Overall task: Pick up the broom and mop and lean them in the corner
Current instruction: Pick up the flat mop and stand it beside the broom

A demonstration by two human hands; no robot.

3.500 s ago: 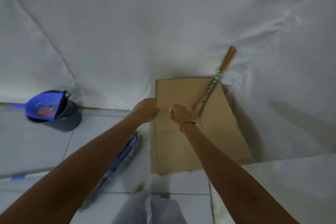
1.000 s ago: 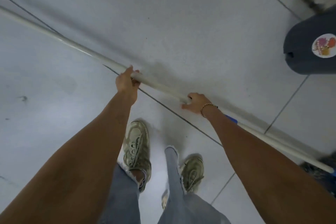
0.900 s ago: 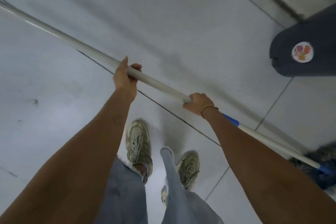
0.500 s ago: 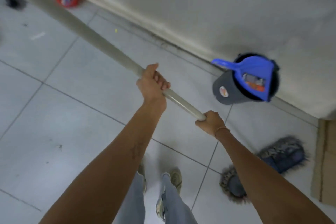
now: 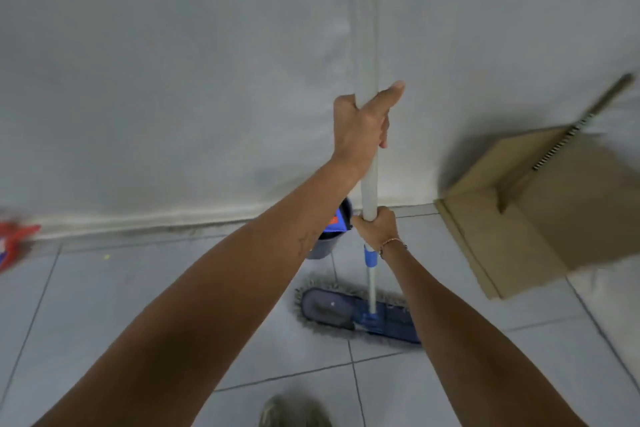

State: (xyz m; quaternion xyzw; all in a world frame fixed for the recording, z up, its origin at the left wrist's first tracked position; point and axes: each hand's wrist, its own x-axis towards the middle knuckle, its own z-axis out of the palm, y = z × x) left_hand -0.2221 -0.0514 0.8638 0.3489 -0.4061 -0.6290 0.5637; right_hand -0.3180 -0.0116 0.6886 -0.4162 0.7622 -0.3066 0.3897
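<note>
The mop (image 5: 369, 184) now stands nearly upright, where half a second ago its pale pole slanted low across the tiles toward the upper left. Its flat blue head (image 5: 356, 317), fringed in grey, rests on the floor (image 5: 138, 305) straight below the hands, with the pole rising in front of the white wall (image 5: 173, 80) and out past the top edge of the view. The left hand (image 5: 362, 130) is clamped around the pole high up, thumb lifted along it; the right hand (image 5: 375, 229) is clamped lower down, just above the blue collar, a thin bracelet at its wrist. The two hands are apart on the pole, one above the other.

The broom (image 5: 568, 135) leans to the right against the draped wall, its striped handle crossing the cardboard sheet (image 5: 533, 218) propped there. A dark bucket (image 5: 327, 236) sits at the foot of the wall, mostly hidden behind the left forearm and close to the pole. A red dustpan (image 5: 14, 243) lies blurred at the left edge.

Open tile stretches to the left of the mop head and between it and the cardboard. The cardboard's lower edge stands near the head's right end, not touching it.
</note>
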